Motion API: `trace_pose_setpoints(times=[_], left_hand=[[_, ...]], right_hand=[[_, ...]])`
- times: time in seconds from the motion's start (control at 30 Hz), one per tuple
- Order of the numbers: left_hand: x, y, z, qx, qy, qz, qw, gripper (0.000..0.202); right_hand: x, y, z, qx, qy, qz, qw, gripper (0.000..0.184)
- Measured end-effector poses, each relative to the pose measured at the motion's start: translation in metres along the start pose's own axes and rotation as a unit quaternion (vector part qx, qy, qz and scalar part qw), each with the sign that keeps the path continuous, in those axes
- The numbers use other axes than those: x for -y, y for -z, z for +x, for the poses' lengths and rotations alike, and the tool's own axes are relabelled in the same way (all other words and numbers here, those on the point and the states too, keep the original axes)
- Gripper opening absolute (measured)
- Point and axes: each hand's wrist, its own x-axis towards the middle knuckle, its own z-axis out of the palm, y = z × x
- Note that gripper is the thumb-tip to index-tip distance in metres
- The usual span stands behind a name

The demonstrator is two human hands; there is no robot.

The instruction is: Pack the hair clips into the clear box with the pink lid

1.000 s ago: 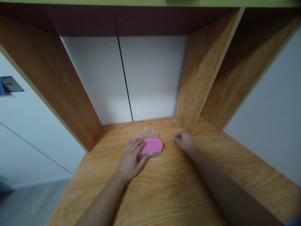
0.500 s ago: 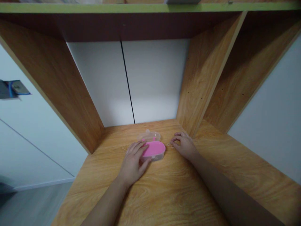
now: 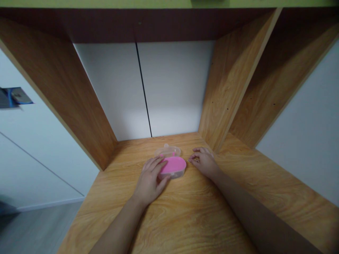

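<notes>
A small oval box with a pink inside (image 3: 175, 165) lies on the wooden desk (image 3: 185, 215), its clear lid (image 3: 167, 151) folded open behind it. My left hand (image 3: 148, 180) rests against the box's left side, fingers laid over its rim and thumb pressed to its front wall. Just right of the box, my right hand (image 3: 204, 162) sits on the desk with its fingertips curled together in a pinch. What is under those fingertips is hidden.
A slanted wooden panel (image 3: 79, 102) walls the bay on the left and a wooden divider (image 3: 225, 88) on the right. A white back wall (image 3: 172, 88) with a dark seam closes the rear. A shelf runs overhead. Floor shows at lower left.
My right hand has slid left toward the box and now covers the small pale bits that lay on the desk a second ago. The left hand stays on the box.
</notes>
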Motion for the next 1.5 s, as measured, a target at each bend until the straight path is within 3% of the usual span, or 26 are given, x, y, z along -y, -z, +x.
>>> trace_pose_setpoints(times=[0.13, 0.4, 0.57, 0.83, 0.97, 1.07, 1.13, 1.23, 1.5], left_hand=[[0.001, 0.000, -0.001, 0.005, 0.002, 0.004, 1.000, 0.049], [0.000, 0.001, 0.000, 0.002, -0.001, -0.001, 1.000, 0.048], [0.000, 0.002, 0.000, 0.002, -0.001, -0.003, 1.000, 0.048], [0.000, 0.000, -0.001, 0.003, 0.000, 0.002, 1.000, 0.048], [0.000, 0.001, 0.000, 0.003, -0.003, 0.005, 1.000, 0.046], [0.000, 0.002, -0.001, 0.005, -0.003, 0.004, 1.000, 0.046], [0.001, 0.001, -0.001, 0.004, -0.003, 0.001, 1.000, 0.046], [0.001, 0.000, -0.002, 0.000, -0.005, -0.005, 1.000, 0.046], [-0.001, 0.002, 0.000, 0.001, -0.003, -0.005, 1.000, 0.045]], right_hand=[[0.003, -0.001, -0.002, -0.014, 0.024, -0.006, 1.000, 0.013], [0.033, 0.010, -0.012, -0.137, 0.128, 0.110, 0.976, 0.013], [0.052, 0.011, -0.022, -0.110, 0.156, 0.149, 0.970, 0.011], [0.052, 0.011, -0.021, -0.089, 0.140, 0.168, 0.972, 0.016], [0.042, 0.017, -0.015, -0.114, 0.123, 0.162, 0.972, 0.022], [0.019, 0.022, -0.008, -0.134, 0.035, 0.081, 0.987, 0.025], [0.002, 0.024, -0.004, -0.112, -0.033, 0.000, 0.993, 0.026], [-0.017, 0.025, 0.000, -0.080, -0.082, -0.064, 0.991, 0.023], [-0.031, 0.015, 0.003, -0.015, -0.047, -0.057, 0.997, 0.022]])
